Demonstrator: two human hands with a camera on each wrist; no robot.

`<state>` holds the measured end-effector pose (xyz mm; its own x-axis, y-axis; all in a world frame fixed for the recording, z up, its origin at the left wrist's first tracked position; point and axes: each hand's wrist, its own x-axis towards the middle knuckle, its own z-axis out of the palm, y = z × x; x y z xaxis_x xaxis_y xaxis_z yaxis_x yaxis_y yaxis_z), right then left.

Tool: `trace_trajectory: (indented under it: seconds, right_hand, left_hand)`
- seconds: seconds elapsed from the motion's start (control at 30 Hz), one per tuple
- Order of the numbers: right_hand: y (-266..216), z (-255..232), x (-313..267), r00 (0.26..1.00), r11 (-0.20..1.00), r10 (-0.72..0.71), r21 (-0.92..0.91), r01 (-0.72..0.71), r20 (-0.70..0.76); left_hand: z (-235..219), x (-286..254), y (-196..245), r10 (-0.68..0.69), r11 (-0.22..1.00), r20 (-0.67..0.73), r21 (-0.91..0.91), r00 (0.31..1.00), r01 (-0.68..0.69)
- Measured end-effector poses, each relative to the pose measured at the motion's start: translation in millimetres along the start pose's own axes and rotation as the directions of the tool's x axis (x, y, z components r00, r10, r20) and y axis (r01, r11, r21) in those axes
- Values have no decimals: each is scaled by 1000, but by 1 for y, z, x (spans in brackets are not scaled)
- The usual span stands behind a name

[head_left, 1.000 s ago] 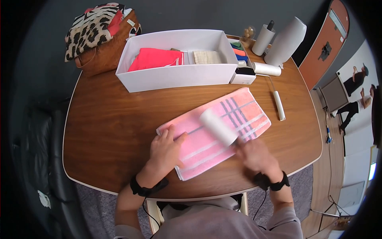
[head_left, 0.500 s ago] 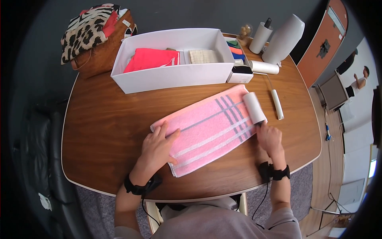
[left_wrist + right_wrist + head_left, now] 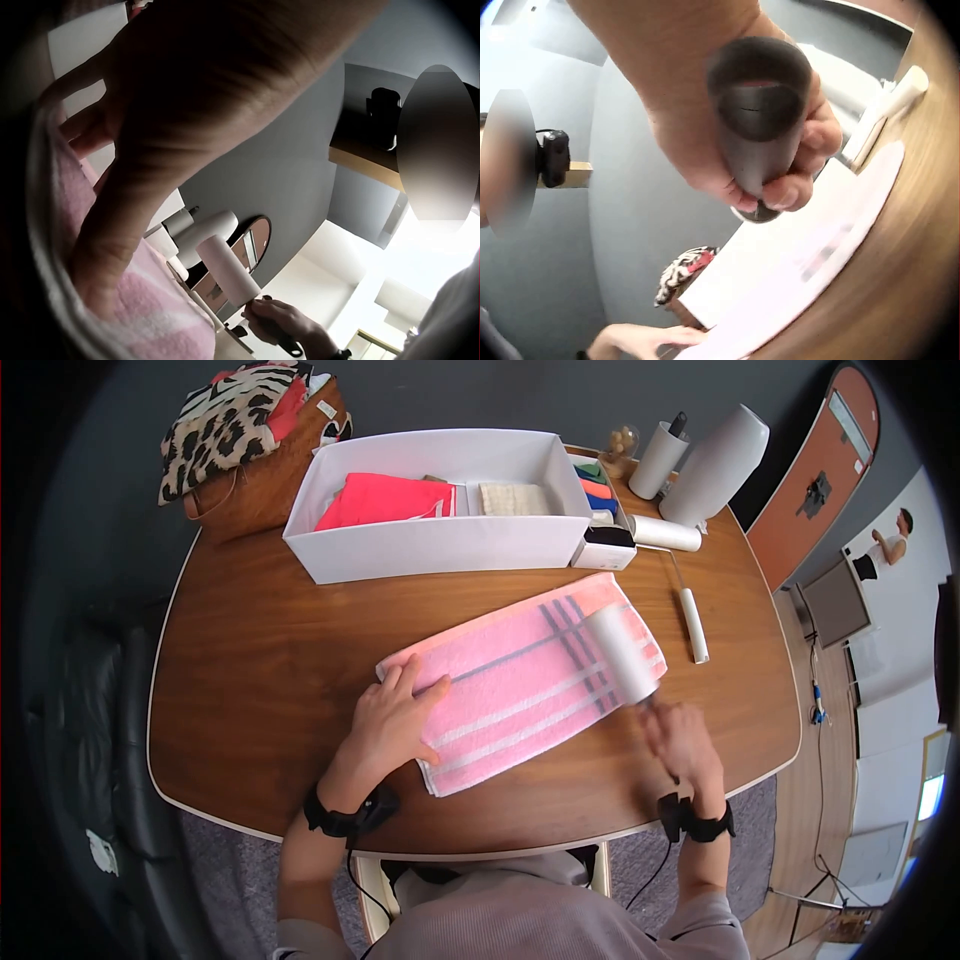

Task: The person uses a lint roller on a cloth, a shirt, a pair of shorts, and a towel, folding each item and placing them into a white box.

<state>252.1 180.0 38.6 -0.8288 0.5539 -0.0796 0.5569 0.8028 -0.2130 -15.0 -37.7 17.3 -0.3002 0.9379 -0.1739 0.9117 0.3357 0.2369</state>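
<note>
A pink folded towel (image 3: 500,690) with grey and white stripes lies slanted on the wooden table. My left hand (image 3: 392,722) rests on its left end, fingers spread. My right hand (image 3: 684,742) grips the dark handle (image 3: 761,142) of a white lint roller (image 3: 622,656), whose cylinder is over the towel's right part; whether it touches the cloth I cannot tell. In the left wrist view the roller (image 3: 228,271) shows beyond the towel (image 3: 161,311), and the thumb of my left hand (image 3: 172,127) lies on the cloth.
Behind the towel stands a white box (image 3: 440,552) with red and cream cloths. Right of it are a small box (image 3: 606,548), a lying white roll (image 3: 666,533), a thin roller (image 3: 694,626) and a white vase (image 3: 716,465). A brown bag (image 3: 250,500) stands back left.
The roller swept right across the towel to its right end, then came back a little left and lifted or tilted slightly. My left hand has stayed on the towel's left end.
</note>
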Motion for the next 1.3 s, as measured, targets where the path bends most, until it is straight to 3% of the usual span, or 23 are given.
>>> trace_trajectory:
  seconds: [0.03,0.13,0.23,0.33,0.53,0.67,0.77,0.9,0.93,1.03,1.1,1.17,1.3]
  right_hand:
    - [-10,0,-5,989,991,-95,107,84,110]
    - [-48,4,-10,928,983,-171,127,136,331]
    - [-43,27,-10,934,993,-112,10,115,339]
    - [-31,27,-7,980,986,48,-169,-16,191]
    - [22,17,12,962,918,257,-335,-213,94]
    - [74,24,16,954,933,298,-220,-284,33]
    - [99,30,15,953,914,302,-283,-292,-9]
    - [76,16,9,950,905,254,-301,-299,-182]
    - [63,12,7,943,926,251,-230,-300,-219]
    - [4,-2,2,994,975,69,-205,-84,-80]
    - [-39,4,-2,972,952,-233,-202,231,17]
    - [-75,17,-1,931,931,-343,-89,355,125]
    - [-98,50,1,883,898,-427,-19,439,196]
  left_hand:
    - [0,0,0,0,1000,6,-3,1000,0]
    - [-1,0,0,-1,1000,13,-11,1000,2]
    - [1,-2,0,-5,1000,13,-14,1000,6]
    - [2,-2,1,-6,1000,19,-17,1000,6]
    - [0,-2,1,-12,1000,35,-19,999,13]
    - [2,-2,1,-15,1000,32,-20,999,15]
    - [3,-3,-1,-1,1000,30,-29,1000,2]
    - [2,-1,-2,1,1000,39,-27,999,0]
    - [3,-1,-3,0,1000,36,-27,999,1]
    - [4,-1,-3,6,1000,44,-21,999,-5]
    - [0,-1,-2,16,1000,57,-2,998,-16]
    - [5,0,-5,0,1000,13,-27,1000,0]
    - [-1,-2,-14,24,996,-12,-81,1000,-25]
